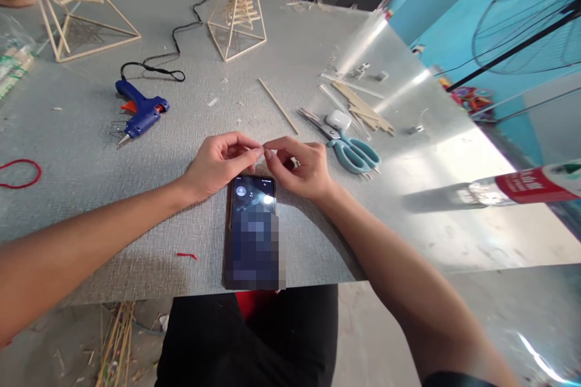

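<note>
Left hand [222, 160] and right hand [302, 166] are pinched narrow, fingertips meeting; can't tell if anything's between. Smartphone [252, 193] sits just nearside of them, so I'd pinch lightly, wrists steady, clear of the screen.

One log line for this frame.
left hand: pinched, near right | right hand: pinched, near left | held: cannot tell | nearest: phone | about: glue gun, scissors

Right of the dark-screened rectangular phone [252, 227], metal scissors [336, 135] have light-blue handles [355, 154]. Left, the pistol-shaped glue gun [144, 111] is blue.
</note>
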`<state>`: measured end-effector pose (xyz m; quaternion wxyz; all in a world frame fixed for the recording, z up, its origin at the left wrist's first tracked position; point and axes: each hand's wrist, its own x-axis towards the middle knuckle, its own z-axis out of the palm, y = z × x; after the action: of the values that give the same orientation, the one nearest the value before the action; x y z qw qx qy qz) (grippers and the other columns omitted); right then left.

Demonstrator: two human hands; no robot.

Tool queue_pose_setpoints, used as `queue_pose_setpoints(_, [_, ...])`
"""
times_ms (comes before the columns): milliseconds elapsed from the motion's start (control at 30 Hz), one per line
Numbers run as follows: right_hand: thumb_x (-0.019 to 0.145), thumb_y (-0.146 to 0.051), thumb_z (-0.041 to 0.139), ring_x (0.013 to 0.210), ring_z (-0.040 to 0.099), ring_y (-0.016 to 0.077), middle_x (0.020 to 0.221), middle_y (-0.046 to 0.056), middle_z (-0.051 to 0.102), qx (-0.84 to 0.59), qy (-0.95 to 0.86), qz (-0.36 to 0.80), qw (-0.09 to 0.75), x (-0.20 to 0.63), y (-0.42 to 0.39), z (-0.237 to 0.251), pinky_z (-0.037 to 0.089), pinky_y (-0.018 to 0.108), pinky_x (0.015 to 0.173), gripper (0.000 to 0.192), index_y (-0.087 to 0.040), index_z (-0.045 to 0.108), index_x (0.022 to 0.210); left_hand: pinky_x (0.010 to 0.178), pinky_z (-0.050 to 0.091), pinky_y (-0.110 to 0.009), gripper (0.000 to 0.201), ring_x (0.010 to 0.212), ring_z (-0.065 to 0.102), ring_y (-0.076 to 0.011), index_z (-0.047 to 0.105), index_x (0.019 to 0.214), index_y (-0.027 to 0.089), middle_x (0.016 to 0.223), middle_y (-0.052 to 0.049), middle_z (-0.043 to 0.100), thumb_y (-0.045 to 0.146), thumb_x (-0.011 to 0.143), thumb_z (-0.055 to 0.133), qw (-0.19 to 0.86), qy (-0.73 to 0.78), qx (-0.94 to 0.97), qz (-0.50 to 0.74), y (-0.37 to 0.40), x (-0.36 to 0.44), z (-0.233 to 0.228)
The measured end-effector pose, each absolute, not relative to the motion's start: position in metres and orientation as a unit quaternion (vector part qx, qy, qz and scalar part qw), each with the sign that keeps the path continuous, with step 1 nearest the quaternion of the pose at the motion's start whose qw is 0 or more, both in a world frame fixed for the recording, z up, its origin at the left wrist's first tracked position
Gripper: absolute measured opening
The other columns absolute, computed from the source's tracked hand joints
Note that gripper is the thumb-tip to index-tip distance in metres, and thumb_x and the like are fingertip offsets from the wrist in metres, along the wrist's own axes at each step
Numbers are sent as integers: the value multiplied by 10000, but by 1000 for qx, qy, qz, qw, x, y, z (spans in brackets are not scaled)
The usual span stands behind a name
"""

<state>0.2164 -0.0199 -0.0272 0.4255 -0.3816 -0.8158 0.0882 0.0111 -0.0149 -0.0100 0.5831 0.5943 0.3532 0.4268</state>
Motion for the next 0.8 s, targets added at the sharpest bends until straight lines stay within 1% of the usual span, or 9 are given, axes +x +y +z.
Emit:
queue_pose_setpoints(200, [992, -267, 592, 439, 420, 66, 528, -92, 487, -371, -817, 87, 434, 217, -19, -27, 369, 214, 472, 129, -225, 709, 960, 703, 506, -264, 208, 687, 633, -97, 755, 935, 149, 707, 4, 686, 337, 850, 781, 596, 357, 585, 419, -15, 11, -10])
queue_pose_setpoints(400, [979, -288, 603, 452, 426, 73, 533, -89, 493, -383, -810, 84, 436, 217, -18, -27, 383, 219, 485, 140, -229, 729, 972, 714, 511, -275, 202, 687, 639, -103, 762, 960, 153, 707, 3, 690, 325, 855, 769, 599, 352, 582, 422, -16, 11, -9])
queue_pose_setpoints(800, [961, -246, 606, 447, 419, 69, 536, -90, 489, -379, -809, 88, 441, 216, -19, -25, 379, 216, 483, 111, -226, 699, 904, 701, 505, -271, 195, 683, 634, -102, 776, 975, 153, 695, 3, 684, 313, 867, 745, 602, 350, 585, 416, -17, 10, -8])
